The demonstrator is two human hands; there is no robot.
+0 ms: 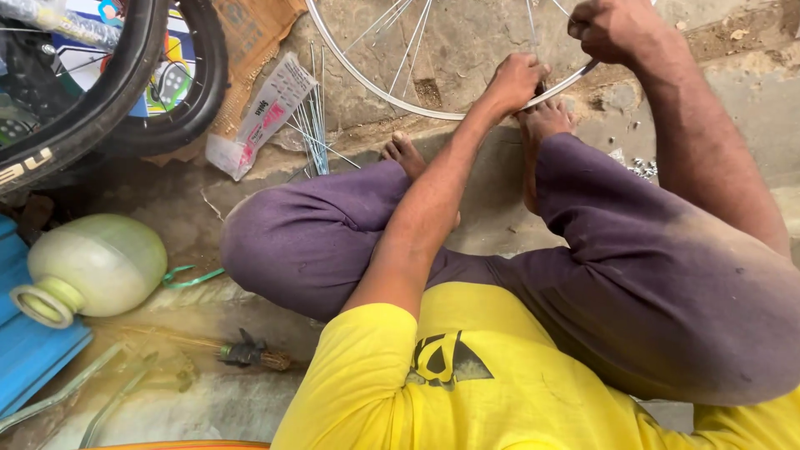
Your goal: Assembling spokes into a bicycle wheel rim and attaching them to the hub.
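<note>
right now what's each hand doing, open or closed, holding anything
Left hand: closed, gripping the wheel rim at its lower edge.
Right hand: closed in a fist over the rim further up; what it grips cannot be told.

Left hand (515,81) fisted, knuckles up, arm stretched forward between knees. Right hand (612,29) just beyond it, fingers curled shut, forearm angled down from right.

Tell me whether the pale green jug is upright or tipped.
Tipped: the pale green jug lies on its side, mouth pointing lower left.
</note>
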